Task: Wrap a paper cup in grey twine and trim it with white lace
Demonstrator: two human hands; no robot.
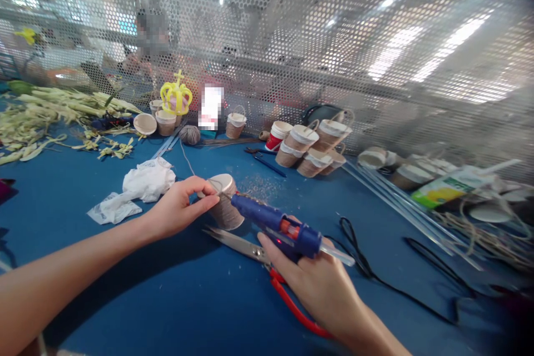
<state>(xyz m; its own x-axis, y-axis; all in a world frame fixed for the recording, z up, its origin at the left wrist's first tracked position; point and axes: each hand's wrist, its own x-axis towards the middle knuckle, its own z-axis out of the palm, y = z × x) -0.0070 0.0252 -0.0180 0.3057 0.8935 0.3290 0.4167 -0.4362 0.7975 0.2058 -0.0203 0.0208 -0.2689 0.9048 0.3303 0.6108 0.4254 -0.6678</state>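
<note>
My right hand (321, 281) is wrapped round a blue hot glue gun (277, 222). A clear glue stick (340, 255) pokes out of its back, and its nozzle points left at a small twine-wrapped paper cup (227, 211). With thumb and forefinger, my left hand (183, 206) pinches thin twine (224, 194) at the side of this cup, near its rim. The cup leans slightly on the table. Scissors (242, 243) with red handles lie below the glue gun, partly hidden by my right hand. A grey yarn ball (190, 134) trails a strand toward the cup.
Crumpled white plastic (148, 181) lies left of the cup. Several wrapped cups (302, 142) are stacked behind, beside pliers (267, 161). Clear glue sticks (409, 206) and a black cable (375, 278) lie to the right. A perforated metal screen (267, 28) bounds the blue table (167, 295).
</note>
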